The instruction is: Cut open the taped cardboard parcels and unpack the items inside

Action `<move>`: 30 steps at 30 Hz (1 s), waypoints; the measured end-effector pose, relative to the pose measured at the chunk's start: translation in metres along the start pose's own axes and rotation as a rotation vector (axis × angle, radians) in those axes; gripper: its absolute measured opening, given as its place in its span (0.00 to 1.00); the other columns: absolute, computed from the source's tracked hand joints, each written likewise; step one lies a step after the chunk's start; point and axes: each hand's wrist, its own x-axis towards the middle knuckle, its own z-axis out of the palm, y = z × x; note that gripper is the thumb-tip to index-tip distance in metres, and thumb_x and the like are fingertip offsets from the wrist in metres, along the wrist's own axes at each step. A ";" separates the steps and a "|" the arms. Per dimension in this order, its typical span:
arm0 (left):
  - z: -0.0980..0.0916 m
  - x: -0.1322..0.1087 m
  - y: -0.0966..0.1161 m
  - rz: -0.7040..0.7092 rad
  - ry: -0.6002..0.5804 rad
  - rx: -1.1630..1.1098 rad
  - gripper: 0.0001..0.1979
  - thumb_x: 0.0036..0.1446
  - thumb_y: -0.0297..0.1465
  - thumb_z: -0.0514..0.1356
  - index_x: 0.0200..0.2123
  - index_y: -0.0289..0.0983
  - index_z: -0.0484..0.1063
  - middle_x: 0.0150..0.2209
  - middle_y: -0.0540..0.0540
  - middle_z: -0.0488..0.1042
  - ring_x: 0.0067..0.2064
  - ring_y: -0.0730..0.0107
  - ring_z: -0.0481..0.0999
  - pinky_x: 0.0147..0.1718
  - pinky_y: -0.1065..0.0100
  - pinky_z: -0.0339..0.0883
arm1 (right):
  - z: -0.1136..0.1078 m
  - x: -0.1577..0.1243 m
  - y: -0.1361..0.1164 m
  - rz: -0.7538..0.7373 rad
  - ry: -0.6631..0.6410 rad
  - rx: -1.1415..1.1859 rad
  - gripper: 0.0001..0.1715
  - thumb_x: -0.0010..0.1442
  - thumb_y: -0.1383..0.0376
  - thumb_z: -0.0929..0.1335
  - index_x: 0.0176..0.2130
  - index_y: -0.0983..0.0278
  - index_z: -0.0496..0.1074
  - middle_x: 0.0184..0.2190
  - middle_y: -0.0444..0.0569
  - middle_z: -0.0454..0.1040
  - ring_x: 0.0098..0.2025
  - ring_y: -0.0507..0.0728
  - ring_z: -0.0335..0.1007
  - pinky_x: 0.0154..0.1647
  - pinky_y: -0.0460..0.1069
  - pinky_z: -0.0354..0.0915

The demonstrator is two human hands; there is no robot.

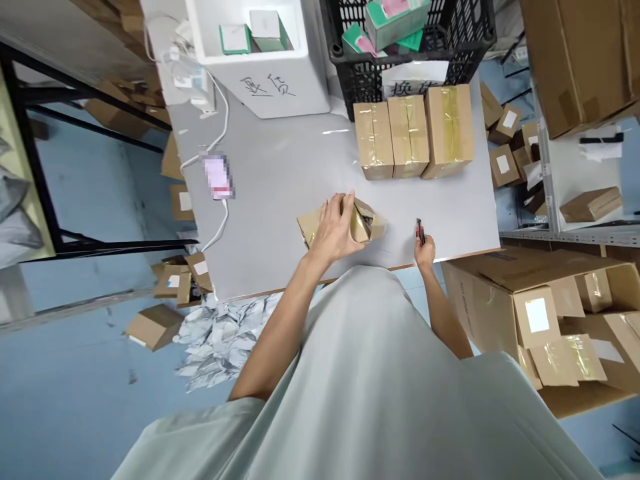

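My left hand (334, 227) grips a small taped cardboard box (367, 223) lying on the grey table (280, 193), fingers curled over its top; one end flap of the box looks torn open. My right hand (425, 252) rests near the table's front edge, closed around a small dark cutter with a red stripe (420, 231), its tip pointing away from me. The two hands are about a hand's width apart.
Three taped cardboard boxes (410, 133) stand in a row at the table's far side. Behind them are a black crate (410, 47) and a white bin (260, 60) with green boxes. A phone on a white cable (218, 177) lies left. A large carton of parcels (560, 320) sits right.
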 end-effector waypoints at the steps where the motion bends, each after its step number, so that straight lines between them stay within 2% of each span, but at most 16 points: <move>1: -0.007 -0.008 -0.004 -0.012 0.005 -0.016 0.75 0.48 0.44 0.81 0.86 0.37 0.39 0.81 0.22 0.52 0.84 0.25 0.50 0.81 0.25 0.40 | 0.000 0.000 0.001 -0.009 0.010 -0.007 0.22 0.70 0.61 0.65 0.56 0.69 0.77 0.54 0.67 0.82 0.57 0.68 0.76 0.63 0.60 0.70; 5: -0.032 -0.050 -0.028 -0.100 0.009 -0.107 0.74 0.52 0.48 0.80 0.86 0.39 0.35 0.85 0.25 0.46 0.86 0.25 0.43 0.81 0.29 0.44 | -0.002 -0.001 -0.009 -0.045 0.075 -0.032 0.25 0.67 0.64 0.65 0.58 0.72 0.77 0.62 0.74 0.77 0.65 0.72 0.72 0.71 0.66 0.65; 7: -0.041 -0.073 -0.045 -0.147 0.003 -0.140 0.75 0.52 0.50 0.79 0.87 0.39 0.34 0.85 0.26 0.44 0.86 0.26 0.41 0.82 0.30 0.46 | 0.002 -0.004 -0.027 -0.107 0.082 0.057 0.25 0.69 0.62 0.66 0.60 0.69 0.78 0.64 0.72 0.77 0.66 0.70 0.73 0.72 0.66 0.66; 8: -0.046 -0.084 -0.053 -0.168 0.005 -0.149 0.75 0.52 0.50 0.79 0.87 0.39 0.34 0.86 0.26 0.44 0.86 0.26 0.41 0.82 0.31 0.46 | 0.006 -0.007 -0.039 -0.128 0.030 0.142 0.24 0.70 0.59 0.66 0.59 0.67 0.78 0.63 0.69 0.79 0.64 0.68 0.75 0.72 0.65 0.68; 11: -0.056 -0.117 -0.078 -0.226 0.043 -0.167 0.73 0.52 0.51 0.80 0.86 0.38 0.38 0.85 0.26 0.47 0.86 0.28 0.47 0.82 0.34 0.50 | 0.025 -0.023 -0.082 -0.120 -0.306 0.394 0.26 0.72 0.49 0.68 0.56 0.63 0.81 0.54 0.60 0.85 0.55 0.64 0.82 0.63 0.61 0.77; 13: -0.059 -0.138 -0.092 -0.305 0.092 -0.184 0.69 0.53 0.48 0.79 0.86 0.40 0.43 0.83 0.27 0.54 0.82 0.32 0.59 0.79 0.39 0.60 | 0.037 -0.040 -0.112 -0.096 -0.549 0.488 0.31 0.72 0.42 0.68 0.56 0.62 0.83 0.51 0.56 0.88 0.51 0.63 0.85 0.56 0.59 0.82; 15: -0.058 -0.157 -0.104 -0.437 0.152 -0.189 0.61 0.55 0.45 0.76 0.84 0.41 0.51 0.78 0.29 0.64 0.74 0.37 0.73 0.71 0.44 0.73 | 0.045 -0.059 -0.136 -0.093 -0.736 0.558 0.36 0.72 0.40 0.68 0.61 0.61 0.83 0.53 0.54 0.88 0.51 0.62 0.86 0.54 0.59 0.83; 17: -0.054 -0.175 -0.115 -0.568 0.197 -0.171 0.54 0.55 0.40 0.75 0.81 0.41 0.60 0.70 0.31 0.73 0.65 0.41 0.82 0.64 0.46 0.80 | 0.048 -0.078 -0.153 -0.101 -0.857 0.606 0.39 0.71 0.39 0.69 0.67 0.59 0.80 0.60 0.53 0.86 0.55 0.62 0.86 0.57 0.60 0.83; 19: -0.048 -0.188 -0.124 -0.644 0.210 -0.173 0.51 0.53 0.37 0.74 0.78 0.40 0.64 0.64 0.33 0.77 0.60 0.41 0.84 0.62 0.46 0.81 | 0.048 -0.094 -0.164 -0.126 -0.876 0.593 0.41 0.69 0.39 0.72 0.70 0.56 0.79 0.66 0.51 0.83 0.62 0.63 0.83 0.60 0.61 0.82; 22: -0.034 -0.193 -0.134 -0.653 0.209 -0.296 0.52 0.52 0.37 0.74 0.79 0.42 0.63 0.64 0.35 0.80 0.61 0.42 0.84 0.63 0.45 0.80 | 0.043 -0.111 -0.170 -0.148 -0.827 0.543 0.44 0.66 0.40 0.76 0.72 0.56 0.78 0.72 0.49 0.77 0.70 0.66 0.78 0.65 0.62 0.79; 26: -0.014 -0.169 -0.137 -0.604 0.246 -0.532 0.53 0.55 0.43 0.74 0.80 0.40 0.60 0.68 0.35 0.79 0.67 0.45 0.81 0.66 0.48 0.77 | 0.032 -0.115 -0.170 -0.181 -0.688 0.537 0.47 0.62 0.39 0.77 0.70 0.59 0.79 0.73 0.53 0.76 0.71 0.68 0.76 0.70 0.65 0.75; 30: -0.004 -0.137 -0.126 -0.520 0.319 -0.754 0.44 0.63 0.50 0.70 0.74 0.35 0.65 0.71 0.30 0.75 0.71 0.49 0.78 0.71 0.49 0.73 | 0.018 -0.110 -0.171 -0.206 -0.541 0.556 0.47 0.62 0.35 0.76 0.67 0.61 0.80 0.72 0.57 0.77 0.72 0.69 0.75 0.71 0.66 0.74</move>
